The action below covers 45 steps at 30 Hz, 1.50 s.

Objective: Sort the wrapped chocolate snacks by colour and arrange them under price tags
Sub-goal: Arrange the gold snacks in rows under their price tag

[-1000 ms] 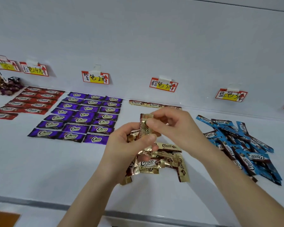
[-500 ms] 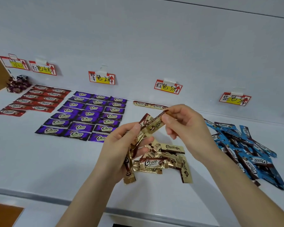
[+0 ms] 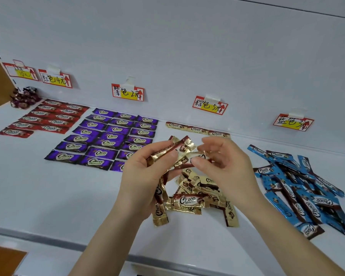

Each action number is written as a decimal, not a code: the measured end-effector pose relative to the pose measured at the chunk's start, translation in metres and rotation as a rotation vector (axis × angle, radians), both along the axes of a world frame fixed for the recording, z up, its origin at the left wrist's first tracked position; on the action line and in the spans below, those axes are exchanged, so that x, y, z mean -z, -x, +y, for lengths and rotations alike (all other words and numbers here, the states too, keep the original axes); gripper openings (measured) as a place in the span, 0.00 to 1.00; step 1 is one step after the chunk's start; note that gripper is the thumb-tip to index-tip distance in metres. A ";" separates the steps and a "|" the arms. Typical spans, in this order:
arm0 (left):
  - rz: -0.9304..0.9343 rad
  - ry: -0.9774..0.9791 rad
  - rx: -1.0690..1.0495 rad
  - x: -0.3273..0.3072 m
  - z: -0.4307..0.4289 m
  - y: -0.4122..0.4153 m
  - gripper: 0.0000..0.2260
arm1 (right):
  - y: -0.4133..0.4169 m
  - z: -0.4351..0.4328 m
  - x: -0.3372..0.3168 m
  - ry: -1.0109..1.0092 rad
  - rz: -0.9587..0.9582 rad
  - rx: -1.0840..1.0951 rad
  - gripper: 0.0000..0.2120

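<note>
Left hand (image 3: 145, 176): it is gripping a gold bundle (image 3: 179, 148) of several snacks, with the fingers curled round it and the thumb pressing on top. It is probably serving as a store, so that the snacks can be taken out one by one.
Right hand (image 3: 227, 170): its thumb and curled fingers are pinching the end of a single gold snack (image 3: 202, 156) at the right side of the bundle. The fingers are hiding part of the wrapper.
Snack relative to the grip: the single snack is lying between the two hands, touching the bundle, and both are being held above the shelf (image 3: 48, 196).
Gold heap (image 3: 189, 200): it is lying loose on the shelf just below the hands, waiting to be sorted.
Gold row (image 3: 197, 129): three snacks are lying end to end by the back wall, under the brown price tag (image 3: 209, 105). This is likely the place for the next one.
Purple snacks (image 3: 106, 140) and red snacks (image 3: 48, 118): they are lying in tidy rows under their own tags.
Blue heap (image 3: 299, 188): it is lying tangled on the right, near the blue price tag (image 3: 293, 122), not arranged yet.
</note>
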<state>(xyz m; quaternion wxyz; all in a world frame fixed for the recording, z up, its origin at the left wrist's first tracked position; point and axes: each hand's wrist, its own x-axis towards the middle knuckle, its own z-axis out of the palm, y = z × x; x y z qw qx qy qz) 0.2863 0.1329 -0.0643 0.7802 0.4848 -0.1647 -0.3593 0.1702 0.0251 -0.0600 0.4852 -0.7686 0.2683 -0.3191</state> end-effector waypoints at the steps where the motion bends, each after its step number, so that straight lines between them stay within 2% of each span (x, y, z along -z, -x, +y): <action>1: -0.008 0.011 -0.027 0.001 -0.001 0.000 0.09 | -0.001 0.000 0.001 -0.065 0.029 0.023 0.21; 3: -0.002 0.033 -0.064 0.004 -0.003 0.001 0.08 | -0.004 0.001 0.003 -0.309 0.035 -0.045 0.25; 5: -0.003 0.030 -0.081 0.006 -0.004 0.000 0.08 | -0.009 0.002 0.005 -0.510 -0.007 -0.139 0.19; 9: 0.008 -0.003 -0.114 0.010 -0.005 -0.008 0.07 | -0.028 -0.017 0.005 -0.732 -0.192 -0.130 0.07; 11: 0.029 -0.010 -0.142 0.012 -0.003 -0.014 0.07 | -0.040 -0.038 0.004 -0.752 -0.230 -0.063 0.04; 13: 0.038 -0.015 -0.168 0.012 -0.001 -0.020 0.08 | -0.054 -0.061 0.002 -0.615 -0.094 -0.034 0.04; 16: 0.038 -0.027 -0.191 0.013 0.002 -0.027 0.08 | -0.072 -0.088 0.008 -0.234 0.352 -0.119 0.05; 18: 0.045 -0.033 -0.191 0.014 0.003 -0.030 0.08 | -0.083 -0.098 0.018 0.027 0.568 -0.222 0.06; 21: 0.039 -0.057 -0.198 0.017 0.004 -0.032 0.07 | -0.092 -0.104 0.036 0.389 0.693 -0.229 0.10; 24: 0.049 -0.060 -0.204 0.019 0.005 -0.035 0.08 | -0.086 -0.099 0.046 0.562 0.644 -0.047 0.15; 26: 0.055 -0.064 -0.202 0.020 0.005 -0.035 0.09 | -0.079 -0.091 0.051 0.623 0.588 -0.001 0.15; 28: 0.058 -0.064 -0.197 0.021 0.003 -0.035 0.09 | -0.073 -0.082 0.057 0.655 0.584 -0.046 0.15; 31: 0.069 -0.061 -0.186 0.022 0.001 -0.033 0.09 | -0.072 -0.077 0.062 0.666 0.649 -0.111 0.16; 38: 0.084 -0.072 -0.198 0.025 0.001 -0.035 0.07 | -0.096 -0.082 0.068 0.696 0.734 -0.078 0.17; 42: 0.087 -0.070 -0.207 0.025 0.002 -0.036 0.11 | -0.099 -0.083 0.072 0.667 0.627 -0.001 0.16; 45: 0.092 -0.078 -0.209 0.025 0.002 -0.036 0.09 | -0.097 -0.083 0.076 0.633 0.592 0.016 0.15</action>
